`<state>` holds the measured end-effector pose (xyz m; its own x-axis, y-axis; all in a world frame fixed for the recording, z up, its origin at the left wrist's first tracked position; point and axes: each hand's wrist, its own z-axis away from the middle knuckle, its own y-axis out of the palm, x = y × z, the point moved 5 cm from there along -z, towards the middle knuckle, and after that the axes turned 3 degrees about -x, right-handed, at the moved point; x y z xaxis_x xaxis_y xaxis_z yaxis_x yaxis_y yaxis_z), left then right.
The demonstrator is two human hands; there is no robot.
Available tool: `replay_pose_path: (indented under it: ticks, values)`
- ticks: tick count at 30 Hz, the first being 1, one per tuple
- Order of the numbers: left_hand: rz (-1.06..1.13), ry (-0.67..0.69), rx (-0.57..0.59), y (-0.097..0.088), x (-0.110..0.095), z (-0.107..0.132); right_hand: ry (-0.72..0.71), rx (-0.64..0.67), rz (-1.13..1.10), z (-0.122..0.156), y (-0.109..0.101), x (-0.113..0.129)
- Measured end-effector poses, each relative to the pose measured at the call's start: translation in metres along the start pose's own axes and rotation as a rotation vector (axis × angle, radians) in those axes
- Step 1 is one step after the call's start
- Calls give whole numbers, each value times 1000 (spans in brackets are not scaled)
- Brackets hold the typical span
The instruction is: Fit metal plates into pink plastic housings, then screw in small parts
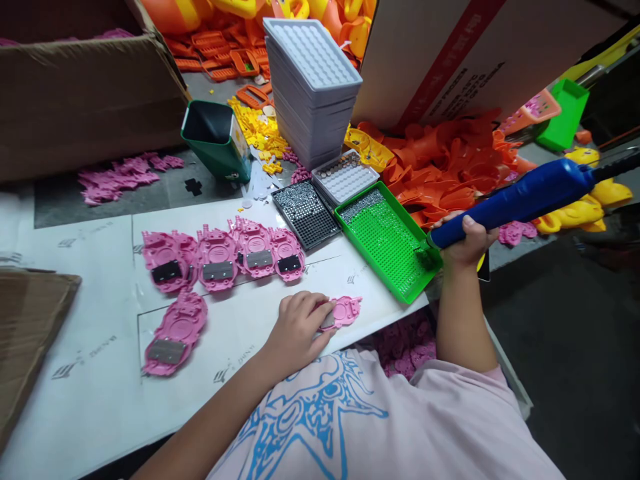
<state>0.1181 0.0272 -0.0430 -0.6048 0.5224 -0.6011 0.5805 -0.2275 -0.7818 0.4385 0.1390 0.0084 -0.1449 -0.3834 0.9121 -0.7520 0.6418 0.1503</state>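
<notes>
My left hand (297,327) presses down on a pink plastic toy shell (344,311) lying on the white sheet near the table's front edge; its fingers are curled over the part. My right hand (467,241) grips a blue electric screwdriver (520,199), whose tip points into the near corner of a green screw tray (387,240). A row of several pink shells with metal plates (220,257) lies further left, and one more pink shell (173,333) sits below them.
A black screw tray (306,215) and a grey tray (345,177) stand behind the green one. A stack of grey trays (310,87), a green bin (215,137), cardboard boxes (75,93), orange parts (450,160) and yellow parts (257,127) crowd the back.
</notes>
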Motion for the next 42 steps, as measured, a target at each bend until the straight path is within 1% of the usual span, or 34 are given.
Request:
replay_pose_path:
  ticks: [15, 27, 35, 42]
  values:
    - [7, -9, 3, 1, 1, 1, 22, 3, -8, 0, 0, 6]
    - [4, 1, -6, 1, 2, 1, 7, -11, -75, 2, 2, 16]
    - [3, -8, 0, 3, 2, 3, 8, 10, -22, 2, 0, 5]
    - [10, -7, -2, 3, 2, 2, 12, 41, -14, 1, 3, 3]
